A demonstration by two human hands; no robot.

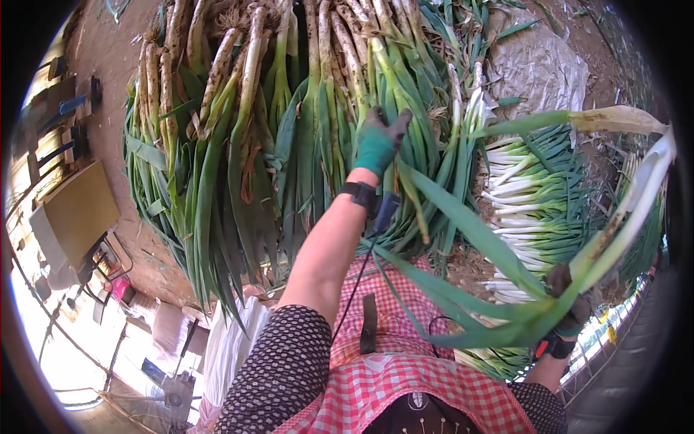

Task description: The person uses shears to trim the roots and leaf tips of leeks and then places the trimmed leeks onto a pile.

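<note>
Bare earth floor (108,108) carries a broad heap of unpeeled leeks (253,130). The left hand (377,141), green-gloved, reaches into that heap with fingers spread on the stalks, its grip loose. The right hand (571,300) is clenched around a single peeled leek (622,210), right of the heap, above stacked cleaned leeks (538,188); leaves hide its fingers.

The left arm stretches straight forward, bare from elbow to wrist with a dark band at the wrist, and its gloved left hand (379,141) reaches out palm down with fingers spread loosely. The right arm stays bent low at the side, its gloved right hand (571,293) curled into a closed grip.
</note>
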